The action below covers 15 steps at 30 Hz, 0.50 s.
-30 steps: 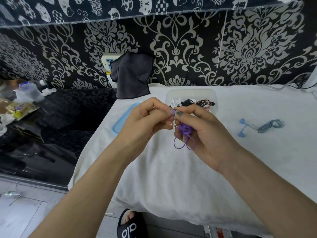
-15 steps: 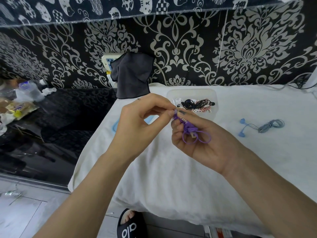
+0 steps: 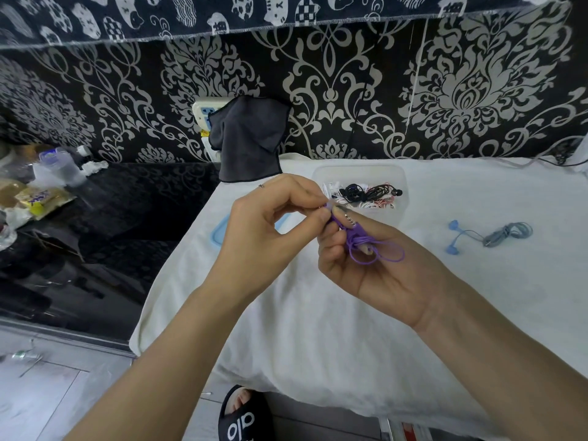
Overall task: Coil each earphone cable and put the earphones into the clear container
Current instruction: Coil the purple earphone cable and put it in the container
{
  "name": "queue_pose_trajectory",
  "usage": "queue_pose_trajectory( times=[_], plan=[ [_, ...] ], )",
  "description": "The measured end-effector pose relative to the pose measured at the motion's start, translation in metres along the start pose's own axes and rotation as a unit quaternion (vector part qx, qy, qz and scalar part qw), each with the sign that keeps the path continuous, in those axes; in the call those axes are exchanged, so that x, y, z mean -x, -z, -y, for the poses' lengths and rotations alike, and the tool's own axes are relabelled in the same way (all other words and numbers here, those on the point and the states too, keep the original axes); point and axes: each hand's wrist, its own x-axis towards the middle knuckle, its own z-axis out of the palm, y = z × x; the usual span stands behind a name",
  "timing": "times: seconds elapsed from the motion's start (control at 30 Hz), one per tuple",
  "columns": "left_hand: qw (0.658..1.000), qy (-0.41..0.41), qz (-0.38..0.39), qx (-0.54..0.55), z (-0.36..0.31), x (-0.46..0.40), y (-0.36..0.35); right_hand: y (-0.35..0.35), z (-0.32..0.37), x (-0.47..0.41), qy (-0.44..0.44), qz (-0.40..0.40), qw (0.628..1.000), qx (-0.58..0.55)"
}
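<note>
Purple earphones [image 3: 366, 245] sit coiled in a small bundle with loops hanging out, above the white cloth. My right hand [image 3: 375, 268], palm up, holds the bundle between curled fingers and thumb. My left hand [image 3: 270, 227] pinches the purple end near the metal plug at the top of the bundle. Behind my hands stands the clear container [image 3: 401, 176], with black, white and red-white earphones inside. Blue-grey earphones [image 3: 490, 235] lie coiled on the cloth to the right.
A blue-rimmed lid [image 3: 219, 232] lies on the white cloth-covered table [image 3: 318, 329], partly behind my left hand. A dark cloth [image 3: 248, 144] hangs at the back wall. A black glossy surface [image 3: 95, 233] with clutter is left. A sandalled foot [image 3: 241, 415] shows below.
My right hand has turned palm up and shifted slightly right with the purple bundle. The loops have swung from below my fingers to the right side. My left hand stays pinching the end.
</note>
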Motion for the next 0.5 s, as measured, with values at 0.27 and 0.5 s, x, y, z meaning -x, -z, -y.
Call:
queue_pose_trajectory(
  times=[0.27,0.5],
  plan=[
    [0.997,-0.018,0.032,-0.062,-0.008,0.000,0.004,-0.004,0.000,0.005,0.003,-0.010,1.000,0.019],
    [1.000,0.006,0.013,0.000,-0.011,0.002,0.001,-0.003,0.002,0.005,0.006,0.000,0.999,0.044]
  ],
)
